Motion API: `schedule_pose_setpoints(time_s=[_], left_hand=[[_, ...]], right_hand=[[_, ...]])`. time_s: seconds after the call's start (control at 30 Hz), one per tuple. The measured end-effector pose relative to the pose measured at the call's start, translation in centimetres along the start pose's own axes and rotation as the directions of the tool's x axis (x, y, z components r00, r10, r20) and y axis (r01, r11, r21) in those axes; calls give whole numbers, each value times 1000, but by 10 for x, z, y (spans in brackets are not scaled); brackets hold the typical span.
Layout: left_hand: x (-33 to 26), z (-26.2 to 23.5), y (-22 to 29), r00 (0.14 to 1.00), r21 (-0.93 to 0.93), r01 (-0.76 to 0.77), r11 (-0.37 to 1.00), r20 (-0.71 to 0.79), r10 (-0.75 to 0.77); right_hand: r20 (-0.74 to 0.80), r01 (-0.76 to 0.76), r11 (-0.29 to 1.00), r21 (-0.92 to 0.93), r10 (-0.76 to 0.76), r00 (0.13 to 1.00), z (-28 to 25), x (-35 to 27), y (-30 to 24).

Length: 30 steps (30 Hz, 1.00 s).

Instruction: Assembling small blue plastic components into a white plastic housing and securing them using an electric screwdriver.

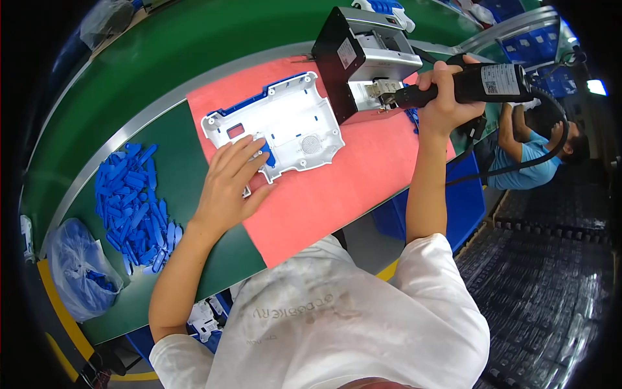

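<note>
Head view: left hand (228, 183) lies flat, fingers spread, on the near-left corner of a white moulded plastic housing panel with a blue rim (285, 123), pressing a small blue plastic strip (266, 152) against it. The panel sits on a salmon-pink rectangular mat (337, 188) on the green bench (162, 52), long axis running left-near to right-far. Right hand (444, 97) is fisted around a black electric screwdriver (473, 84), which lies roughly level, tip pointing left at a grey metal box-shaped feeder (359, 55) just right of the panel; the tip itself is hard to make out. Left: a loose heap of blue plastic strips (133, 204) and a clear plastic bag (81, 269). Far right: another person in a light-blue shirt (528, 162), partly cut off.
</note>
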State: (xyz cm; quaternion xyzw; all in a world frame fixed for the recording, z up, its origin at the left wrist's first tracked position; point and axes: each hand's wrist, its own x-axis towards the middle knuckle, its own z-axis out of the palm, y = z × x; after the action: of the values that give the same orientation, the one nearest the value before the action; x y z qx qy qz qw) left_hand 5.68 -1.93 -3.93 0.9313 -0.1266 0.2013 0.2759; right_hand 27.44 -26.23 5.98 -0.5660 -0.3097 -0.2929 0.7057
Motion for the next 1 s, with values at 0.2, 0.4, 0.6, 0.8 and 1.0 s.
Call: schedule_pose_setpoints(time_s=[0.2,0.4,0.6,0.8,1.0], left_hand=[[-1,-1,-1,1000,-28,6,1000,-5,-6],[-4,-1,-5,1000,-38,-9,999,-20,9],[-3,-4,1,999,-48,52,997,18,-51],[-8,3,2,998,46,17,999,52,-19],[-11,5,0,1000,53,6,999,28,-7]], right_hand=[[1,-54,998,22,54,999,3,-6,-9],[32,-149,987,59,147,989,5,-14,-28],[177,-266,886,379,213,961,63,-51,-65],[452,-408,892,195,287,844,102,-98,-59],[467,-378,907,189,255,846,109,-108,-50]])
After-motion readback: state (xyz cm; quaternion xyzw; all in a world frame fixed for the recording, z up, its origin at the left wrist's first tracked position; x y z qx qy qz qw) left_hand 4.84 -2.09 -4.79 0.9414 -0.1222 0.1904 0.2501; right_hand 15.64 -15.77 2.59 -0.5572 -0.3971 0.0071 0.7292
